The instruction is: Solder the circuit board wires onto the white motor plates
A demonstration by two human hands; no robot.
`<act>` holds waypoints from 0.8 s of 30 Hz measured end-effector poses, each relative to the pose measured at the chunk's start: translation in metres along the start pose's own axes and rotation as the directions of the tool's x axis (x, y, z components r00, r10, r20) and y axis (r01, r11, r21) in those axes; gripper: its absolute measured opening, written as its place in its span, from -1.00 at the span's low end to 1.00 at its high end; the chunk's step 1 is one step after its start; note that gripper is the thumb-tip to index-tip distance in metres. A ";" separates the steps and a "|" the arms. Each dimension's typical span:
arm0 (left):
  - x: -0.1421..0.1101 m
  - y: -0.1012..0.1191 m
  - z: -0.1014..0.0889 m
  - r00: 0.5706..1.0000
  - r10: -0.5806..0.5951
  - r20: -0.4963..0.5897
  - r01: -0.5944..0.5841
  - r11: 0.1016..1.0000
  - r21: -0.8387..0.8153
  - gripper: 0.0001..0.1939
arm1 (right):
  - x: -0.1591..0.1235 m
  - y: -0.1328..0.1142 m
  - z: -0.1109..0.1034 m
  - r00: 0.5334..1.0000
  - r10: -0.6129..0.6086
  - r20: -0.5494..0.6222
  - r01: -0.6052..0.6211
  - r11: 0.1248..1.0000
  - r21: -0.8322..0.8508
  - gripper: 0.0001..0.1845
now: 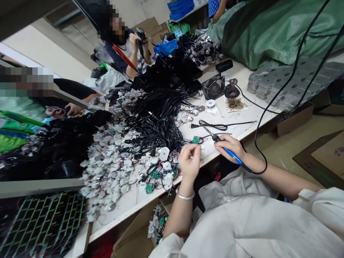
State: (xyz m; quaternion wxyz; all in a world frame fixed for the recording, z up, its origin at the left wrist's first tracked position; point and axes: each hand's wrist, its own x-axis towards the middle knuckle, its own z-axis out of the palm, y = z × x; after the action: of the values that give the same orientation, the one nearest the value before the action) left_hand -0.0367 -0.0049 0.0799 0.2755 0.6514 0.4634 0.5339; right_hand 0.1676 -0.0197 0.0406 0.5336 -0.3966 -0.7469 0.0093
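Observation:
My right hand (230,146) grips a soldering iron (231,154) by its blue handle, with the metal tip pointing up and left over the table. My left hand (190,160) is raised at the table edge, thumb and fingers pinched together; what they hold, if anything, cannot be made out. Just beyond it lies a small green circuit board (196,139). A black power cord (215,125) with a plug lies past the iron's tip. More green boards (149,188) with thin wires lie left of my left hand.
White plastic parts (115,168) and black cords (158,122) are heaped on the left. A solder spool (210,104), a fan (214,88) and a brass-coloured coil pile (235,104) stand farther back. Grey plates (285,86) are stacked right. A co-worker (129,46) sits across the table.

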 end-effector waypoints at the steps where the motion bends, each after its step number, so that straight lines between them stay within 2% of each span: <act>1: 0.008 0.000 0.002 0.998 -0.037 -0.042 0.037 0.999 -0.022 -0.80 | -0.001 0.003 0.005 0.999 0.040 -0.033 -0.040 0.999 -0.009 -0.81; 3: 0.022 -0.002 0.008 0.990 -0.099 -0.098 0.091 0.993 -0.079 -0.79 | -0.003 0.009 0.014 0.993 0.097 -0.067 -0.099 0.995 -0.030 -0.76; 5: 0.027 -0.007 0.017 0.994 -0.075 -0.081 0.071 0.996 -0.058 -0.82 | -0.009 0.014 0.021 0.990 0.135 -0.042 -0.137 0.989 -0.052 -0.73; 9: 0.013 -0.028 0.034 0.996 0.077 0.048 -0.087 0.964 0.252 -0.86 | -0.028 0.025 0.024 0.981 0.174 0.080 -0.163 0.979 -0.126 -0.73; 11: 0.002 -0.039 0.039 0.990 0.047 0.132 -0.099 0.901 0.422 -0.86 | -0.037 0.031 0.023 0.972 0.189 0.142 -0.165 0.973 -0.164 -0.72; 13: -0.007 -0.045 0.041 0.977 -0.031 0.210 -0.093 0.826 0.556 -0.85 | -0.042 0.036 0.022 0.966 0.185 0.179 -0.154 0.972 -0.176 -0.71; 15: -0.011 -0.045 0.044 0.963 -0.086 0.256 -0.095 0.780 0.619 -0.84 | -0.043 0.038 0.022 0.967 0.172 0.186 -0.140 0.975 -0.174 -0.69; 17: -0.010 -0.042 0.046 0.958 -0.098 0.270 -0.096 0.778 0.622 -0.85 | -0.042 0.038 0.021 0.973 0.161 0.166 -0.133 0.976 -0.170 -0.68; 20: 0.005 -0.038 0.045 0.975 -0.054 0.215 -0.089 0.793 0.602 -0.86 | -0.038 0.035 0.021 0.983 0.141 0.115 -0.120 0.978 -0.169 -0.68; 22: 0.024 -0.039 0.040 0.992 -0.033 0.119 -0.043 0.813 0.580 -0.86 | -0.036 0.033 0.021 0.987 0.136 0.085 -0.119 0.976 -0.180 -0.69; 24: 0.045 -0.040 0.034 0.998 -0.059 0.006 0.048 0.863 0.503 -0.85 | -0.035 0.031 0.022 0.987 0.148 0.069 -0.131 0.970 -0.203 -0.71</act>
State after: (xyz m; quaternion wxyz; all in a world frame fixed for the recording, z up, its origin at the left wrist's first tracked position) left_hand -0.0165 0.0566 0.0560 0.1161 0.6932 0.6013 0.3801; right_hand 0.1722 -0.0099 -0.0099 0.4579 -0.4985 -0.7360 -0.0111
